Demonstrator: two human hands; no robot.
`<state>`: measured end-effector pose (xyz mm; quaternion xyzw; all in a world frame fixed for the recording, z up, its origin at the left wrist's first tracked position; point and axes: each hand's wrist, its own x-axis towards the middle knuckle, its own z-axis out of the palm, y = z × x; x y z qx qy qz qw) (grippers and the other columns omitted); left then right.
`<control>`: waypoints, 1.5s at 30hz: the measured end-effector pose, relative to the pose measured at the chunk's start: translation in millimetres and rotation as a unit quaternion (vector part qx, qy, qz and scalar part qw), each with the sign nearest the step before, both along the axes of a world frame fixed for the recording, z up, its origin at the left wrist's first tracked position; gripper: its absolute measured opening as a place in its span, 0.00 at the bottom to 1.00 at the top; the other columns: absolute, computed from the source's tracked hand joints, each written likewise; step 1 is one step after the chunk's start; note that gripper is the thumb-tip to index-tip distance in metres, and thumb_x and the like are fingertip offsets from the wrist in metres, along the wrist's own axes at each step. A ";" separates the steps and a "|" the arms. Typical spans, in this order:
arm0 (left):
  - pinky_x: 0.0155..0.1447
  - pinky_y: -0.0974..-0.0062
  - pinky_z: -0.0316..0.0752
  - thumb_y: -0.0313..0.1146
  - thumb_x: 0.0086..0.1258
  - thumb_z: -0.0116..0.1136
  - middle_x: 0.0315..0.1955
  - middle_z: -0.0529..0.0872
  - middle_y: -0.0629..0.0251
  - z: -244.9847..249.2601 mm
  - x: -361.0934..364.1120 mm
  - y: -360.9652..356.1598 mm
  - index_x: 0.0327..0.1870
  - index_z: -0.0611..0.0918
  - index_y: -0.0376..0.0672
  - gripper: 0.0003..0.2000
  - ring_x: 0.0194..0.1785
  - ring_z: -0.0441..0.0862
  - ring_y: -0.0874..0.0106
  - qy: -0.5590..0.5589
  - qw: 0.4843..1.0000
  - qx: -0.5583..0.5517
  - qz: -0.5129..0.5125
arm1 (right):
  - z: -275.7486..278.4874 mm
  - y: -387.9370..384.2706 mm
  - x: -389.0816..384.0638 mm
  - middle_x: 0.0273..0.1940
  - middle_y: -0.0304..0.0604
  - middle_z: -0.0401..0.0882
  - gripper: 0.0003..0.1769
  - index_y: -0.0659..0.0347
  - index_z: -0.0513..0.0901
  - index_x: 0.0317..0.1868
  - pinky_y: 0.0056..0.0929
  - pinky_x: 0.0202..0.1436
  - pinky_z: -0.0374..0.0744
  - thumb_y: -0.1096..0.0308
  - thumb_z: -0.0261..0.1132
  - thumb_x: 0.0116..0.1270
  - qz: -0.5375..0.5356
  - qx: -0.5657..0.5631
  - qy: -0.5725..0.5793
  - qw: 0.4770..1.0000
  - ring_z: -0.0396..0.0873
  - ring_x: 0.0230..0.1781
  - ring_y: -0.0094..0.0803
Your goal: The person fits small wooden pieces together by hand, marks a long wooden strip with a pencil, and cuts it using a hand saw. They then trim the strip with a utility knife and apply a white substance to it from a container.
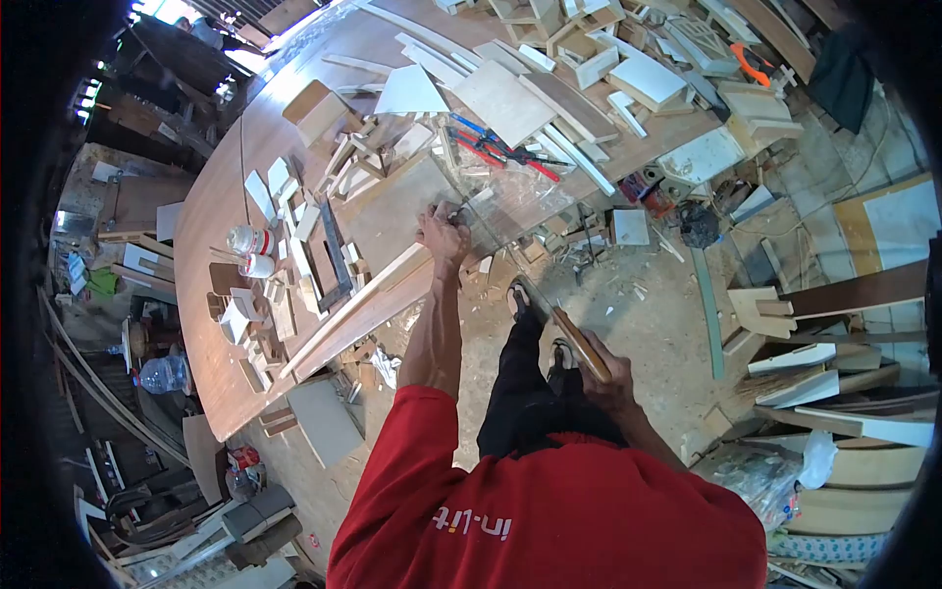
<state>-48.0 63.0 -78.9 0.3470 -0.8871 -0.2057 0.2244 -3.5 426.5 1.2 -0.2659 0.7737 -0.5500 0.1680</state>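
Note:
My left hand [444,236] is closed at the near edge of the workbench, gripping the end of a long pale wooden strip [355,306]. The strip lies along the bench edge towards the lower left. Low on the right, my right hand [610,381] is wrapped round the wooden handle of a handsaw [581,344]. The thin saw blade points up and left, towards my left hand. Whether its teeth touch the wood cannot be made out. Just beyond my left hand lie red and blue bar clamps [505,149]. A dark metal square [336,257] rests left of it.
The workbench [218,324] carries many wood offcuts, a white panel [410,90] and glue jars [257,265]. An orange-handled tool [751,63] lies at the far right. Scraps and sawdust cover the floor [628,304]. Stacked boards [854,422] stand at right.

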 end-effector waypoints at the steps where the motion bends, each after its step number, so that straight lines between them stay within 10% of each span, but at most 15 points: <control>1: 0.54 0.52 0.61 0.30 0.42 0.58 0.49 0.75 0.58 0.3 0.0 0.9 0.41 0.83 0.54 0.19 0.56 0.69 0.56 -0.001 1.000 0.000 -0.005 | -12.5 -11.9 -7.9 0.41 0.51 0.84 0.27 0.62 0.71 0.64 0.33 0.30 0.81 0.75 0.61 0.62 0.007 -0.004 0.066 0.998 0.84 0.29 0.45; 13: 0.50 0.53 0.60 0.28 0.47 0.59 0.41 0.77 0.63 3.8 -1.9 6.1 0.35 0.83 0.51 0.12 0.51 0.71 0.57 0.055 0.998 -0.025 -0.008 | -12.8 -14.2 -9.9 0.33 0.52 0.82 0.27 0.56 0.71 0.65 0.37 0.27 0.79 0.72 0.60 0.64 -0.001 0.005 0.062 0.998 0.82 0.28 0.48; 25: 0.49 0.58 0.67 0.27 0.53 0.59 0.35 0.79 0.56 8.0 0.1 0.6 0.36 0.82 0.45 0.09 0.43 0.74 0.55 0.034 0.998 -0.052 -0.029 | -24.2 -18.1 -13.1 0.45 0.52 0.83 0.28 0.62 0.72 0.63 0.39 0.30 0.80 0.72 0.63 0.61 0.030 0.046 0.057 0.997 0.83 0.31 0.48; 32: 0.50 0.55 0.63 0.30 0.55 0.60 0.38 0.79 0.59 2.6 1.7 -3.0 0.39 0.82 0.49 0.10 0.46 0.73 0.56 0.053 0.995 -0.051 -0.066 | -30.2 18.2 11.6 0.45 0.52 0.83 0.28 0.60 0.72 0.63 0.36 0.33 0.82 0.73 0.64 0.61 -0.004 0.016 -0.015 1.000 0.84 0.35 0.48; 45: 0.56 0.50 0.61 0.33 0.60 0.59 0.52 0.78 0.57 11.6 2.4 2.1 0.47 0.82 0.51 0.13 0.57 0.69 0.54 -0.007 0.998 -0.005 -0.056 | -13.9 -50.2 -66.2 0.53 0.57 0.81 0.28 0.70 0.74 0.61 0.31 0.48 0.83 0.80 0.67 0.59 -0.088 -0.067 0.205 0.972 0.85 0.47 0.41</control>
